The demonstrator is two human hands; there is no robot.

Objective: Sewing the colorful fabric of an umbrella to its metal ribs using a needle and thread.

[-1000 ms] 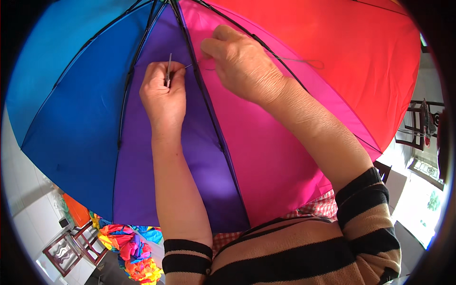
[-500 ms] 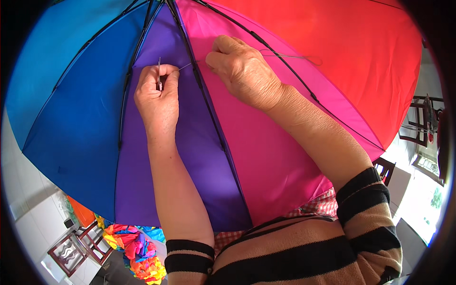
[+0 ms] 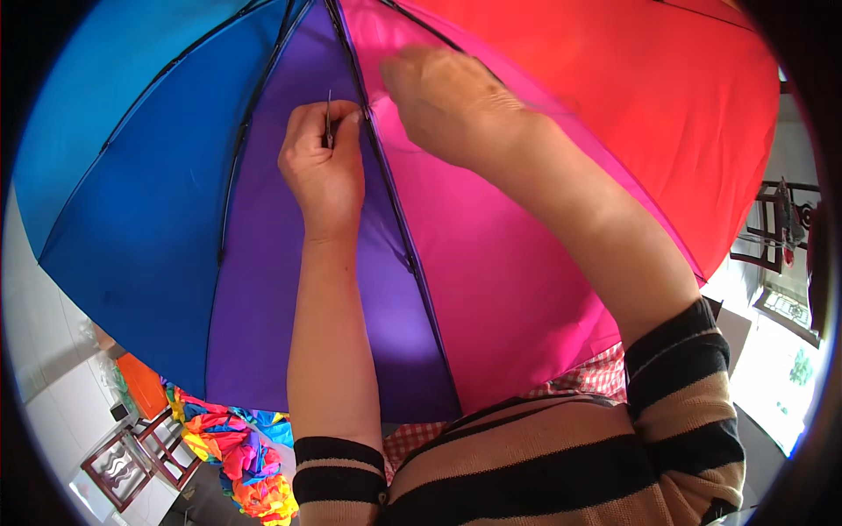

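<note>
An open rainbow umbrella canopy (image 3: 517, 289) fills the view with its ribbed inner side toward me. My left hand (image 3: 323, 153) is closed in front of the purple panel, beside a black rib (image 3: 386, 180). A thin metal blade (image 3: 329, 110), like that of small thread snips, sticks up from its curled fingers; the handle is mostly hidden. My right hand (image 3: 447, 101), smeared by motion, is curled over the pink panel just across that rib. A faint dark thread (image 3: 561, 105) trails beside it. Whatever its fingertips pinch is hidden.
Below the canopy's left edge lies a heap of rainbow-coloured fabric (image 3: 237, 451). Dark wooden chairs (image 3: 118, 469) stand at lower left, with an orange object (image 3: 142, 386) near them. More dark furniture (image 3: 772, 228) is at the right, by a bright window or doorway (image 3: 794, 368).
My left hand has shifted right and slightly up, close to the rib, with the blade still in it. My right hand has risen a little and blurred. The canopy has moved slightly.
</note>
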